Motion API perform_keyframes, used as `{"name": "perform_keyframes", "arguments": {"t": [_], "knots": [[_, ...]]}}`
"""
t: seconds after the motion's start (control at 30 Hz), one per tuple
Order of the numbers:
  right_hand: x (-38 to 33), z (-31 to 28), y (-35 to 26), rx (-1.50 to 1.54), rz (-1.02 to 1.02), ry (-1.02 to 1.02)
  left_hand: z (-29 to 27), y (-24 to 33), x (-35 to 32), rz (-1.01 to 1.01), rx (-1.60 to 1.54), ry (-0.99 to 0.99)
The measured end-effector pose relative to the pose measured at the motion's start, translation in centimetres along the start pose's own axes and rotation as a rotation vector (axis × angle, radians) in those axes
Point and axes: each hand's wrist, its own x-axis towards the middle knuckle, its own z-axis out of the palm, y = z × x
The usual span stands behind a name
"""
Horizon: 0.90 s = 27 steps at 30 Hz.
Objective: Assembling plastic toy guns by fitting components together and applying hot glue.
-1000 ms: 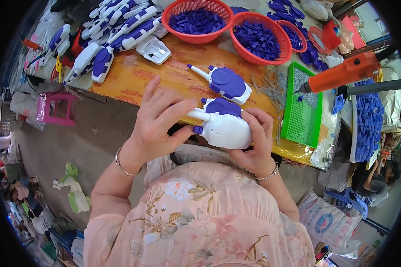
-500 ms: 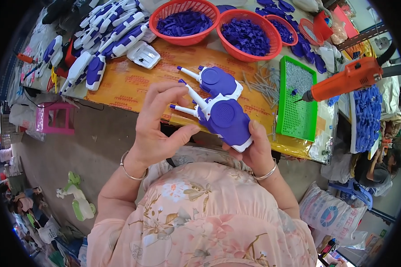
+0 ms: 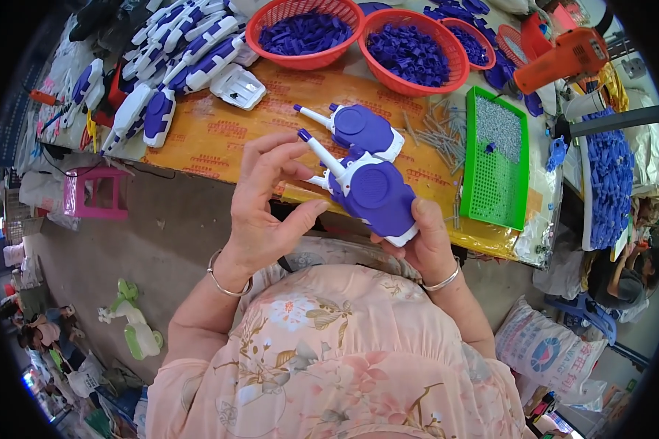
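My right hand point(image 3: 426, 238) grips the lower end of a purple-and-white toy walkie-talkie point(image 3: 377, 194), thumb along its edge, its purple-tipped antenna pointing up and left. Beside that antenna is my left hand point(image 3: 263, 201), fingers bent and spread, thumb apart from them. Its fingertips are close to the antenna; whether they touch it I cannot tell. A second white stem point(image 3: 319, 180) shows partly behind the held piece and my left fingers. Just beyond, another purple-and-white walkie-talkie point(image 3: 362, 128) lies on the table.
Red baskets point(image 3: 311, 60) of purple parts stand at the back. On the right are loose metal rods point(image 3: 441, 132), a green tray point(image 3: 498, 205) of small screws and a hanging orange power screwdriver point(image 3: 564, 60). Finished-looking walkie-talkies point(image 3: 190, 51) pile up at the back left, near a white shell point(image 3: 238, 86).
The orange power screwdriver has swung up and away from the green tray. My left fingers now cover much of the second stem. The right hand keeps its grip.
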Motion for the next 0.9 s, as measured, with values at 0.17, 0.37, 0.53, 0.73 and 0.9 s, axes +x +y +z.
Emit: {"name": "perform_keyframes", "arguments": {"t": [0.17,0.37,0.53,0.73,0.9], "knots": [[0.3,-1.3,-2.5,-0.173,-0.314,0.144,-1.0,-1.1,0.0,-0.052,-0.038,0.125],[0.2,-1.5,-3.4,-0.378,-0.335,0.169,-1.0,-1.6,-1.1,-0.247,-0.179,0.035],[0.0,1.4,-1.8,-0.545,-0.208,0.065,1.4,-0.2,-0.6,-0.502,-0.564,-0.148],[0.5,2.7,-1.2,-1.223,-0.845,0.056,1.5,-1.4,-0.6,-0.559,-0.928,-0.103],[1.0,2.0,-0.2,-1.338,-0.999,0.089,1.7,-1.2,-0.4,-0.612,-1.054,-0.046]]}}
